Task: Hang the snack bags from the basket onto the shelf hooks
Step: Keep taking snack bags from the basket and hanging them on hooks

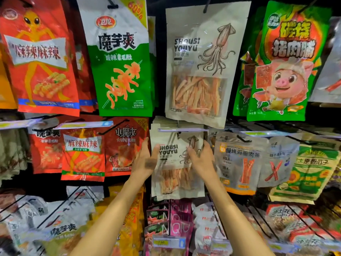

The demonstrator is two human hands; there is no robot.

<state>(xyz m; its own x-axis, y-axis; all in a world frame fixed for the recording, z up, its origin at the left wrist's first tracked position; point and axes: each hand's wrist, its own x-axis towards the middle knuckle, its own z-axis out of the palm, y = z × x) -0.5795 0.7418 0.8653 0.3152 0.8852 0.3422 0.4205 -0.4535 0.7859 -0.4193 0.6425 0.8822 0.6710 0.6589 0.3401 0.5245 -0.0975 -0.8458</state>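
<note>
A stack of beige squid snack bags (173, 183) hangs on a hook (181, 129) in the middle row of the shelf. My left hand (145, 159) is at the stack's left edge, thumb on the front bag and fingers behind it. My right hand (201, 159) is at the right edge, thumb across the squid drawing and fingers round the side. Both hands grip the front bag. A larger bag of the same squid snack (199, 67) hangs on the hook above. The basket is out of view.
Red and green snack bags (121, 61) hang to the left. A green pork jerky bag (284, 67) and pale chicken strip bags (239, 163) hang to the right. Lower hooks carry pink and white bags (177, 215). A price tag (168, 242) sits below.
</note>
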